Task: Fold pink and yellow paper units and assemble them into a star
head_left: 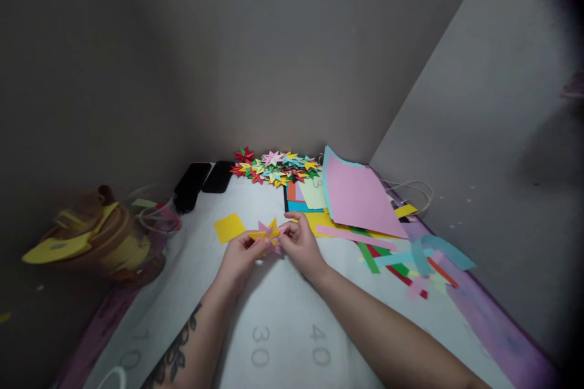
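Between my two hands is a folded paper star [272, 231] with yellow and pink points, held up over the white table covering. My left hand [244, 253] pinches its left side, thumb against the lower points. My right hand [301, 243] grips the star's right side between thumb and fingers, with the index finger raised a little. A yellow paper square [229, 228] lies flat just beyond my left hand. Behind my right hand, a yellow sheet [312, 222] is partly covered by other paper.
A heap of multicoloured paper stars [276, 168] sits by the wall. Pink sheets [360, 188] lean at back right, with paper strips and scraps [401, 264] in front. Two black phones [218, 177] lie at back left, near a brown pot-like container [107, 240] with yellow parts.
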`<state>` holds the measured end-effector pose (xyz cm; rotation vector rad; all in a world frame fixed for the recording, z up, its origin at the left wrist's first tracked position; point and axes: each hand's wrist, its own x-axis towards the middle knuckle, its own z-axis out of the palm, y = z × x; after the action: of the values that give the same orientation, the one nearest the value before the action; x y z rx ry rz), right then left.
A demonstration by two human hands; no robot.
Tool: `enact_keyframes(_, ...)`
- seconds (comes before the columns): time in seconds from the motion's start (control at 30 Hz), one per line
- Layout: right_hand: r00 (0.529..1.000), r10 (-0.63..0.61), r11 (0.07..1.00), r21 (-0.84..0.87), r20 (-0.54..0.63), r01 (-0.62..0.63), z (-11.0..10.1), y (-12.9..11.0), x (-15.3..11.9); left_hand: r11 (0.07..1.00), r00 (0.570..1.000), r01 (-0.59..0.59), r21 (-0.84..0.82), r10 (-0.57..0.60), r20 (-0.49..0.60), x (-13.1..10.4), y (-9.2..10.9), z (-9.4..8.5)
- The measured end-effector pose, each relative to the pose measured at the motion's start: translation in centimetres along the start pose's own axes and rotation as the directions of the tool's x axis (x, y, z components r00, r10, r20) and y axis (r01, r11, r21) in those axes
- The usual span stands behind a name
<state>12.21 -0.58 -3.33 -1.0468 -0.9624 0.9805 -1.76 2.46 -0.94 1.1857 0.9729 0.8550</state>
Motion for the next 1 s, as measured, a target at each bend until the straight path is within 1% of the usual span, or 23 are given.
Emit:
enact_keyframes(0.07, 0.999, -0.036, 0.998, -0.045, 0.023, 0.037, -0.2, 0.2, -0.1, 0.997, 1.0, -0.024, 0.072, 0.022, 0.02, 0.1, -0.1, 0.0)
enact_keyframes(0.13, 0.991, -0.129, 0.98, -0.147, 0.016, 0.13, -0.3, 0.2, -0.2, 0.987, 0.999, -0.046, 0.155, 0.047, -0.002, 0.2, -0.2, 0.0)
enact_keyframes(0.17, 0.98, -0.198, 0.954, -0.225, 0.018, 0.196, -0.3, 0.1, -0.3, 0.981, 0.998, -0.055, 0.186, 0.06, -0.022, 0.2, -0.2, 0.0)
enact_keyframes(0.23, 0.942, -0.33, 0.865, -0.381, 0.058, 0.326, -0.4, -0.3, -0.5, 0.968, 0.994, -0.079, 0.237, 0.094, -0.055, 0.3, -0.3, 0.0)
enact_keyframes(0.3, 0.913, -0.386, 0.792, -0.461, 0.13, 0.401, -0.4, -0.8, -0.6, 0.953, 0.991, -0.103, 0.283, 0.123, -0.053, 0.3, -0.4, -0.1)
enact_keyframes(0.33, 0.906, -0.392, 0.776, -0.472, 0.158, 0.418, -0.4, -1.0, -0.6, 0.947, 0.99, -0.112, 0.3, 0.131, -0.044, 0.3, -0.4, -0.1)
enact_keyframes(0.4, 0.9, -0.394, 0.769, -0.469, 0.187, 0.434, -0.4, -1.1, -0.7, 0.94, 0.99, -0.119, 0.319, 0.136, -0.031, 0.3, -0.3, -0.1)
enact_keyframes(0.5, 0.887, -0.416, 0.759, -0.462, 0.199, 0.46, -0.5, -0.9, -0.6, 0.934, 0.989, -0.118, 0.337, 0.139, -0.04, 0.3, -0.3, 0.0)
enact_keyframes(0.7, 0.893, -0.416, 0.748, -0.494, 0.171, 0.443, -0.6, -0.7, -0.6, 0.932, 0.99, -0.121, 0.342, 0.14, -0.032, 0.1, -0.3, 0.0)
enact_keyframes(0.8, 0.886, -0.431, 0.728, -0.515, 0.17, 0.453, -0.7, -0.7, -0.5, 0.931, 0.988, -0.124, 0.343, 0.147, -0.042, 0.1, -0.2, 0.0)
enact_keyframes(1.0, 0.844, -0.506, 0.671, -0.534, 0.179, 0.515, -0.8, -0.6, -0.5, 0.927, 0.989, -0.11, 0.359, 0.139, -0.056, 0.1, -0.3, 0.0)
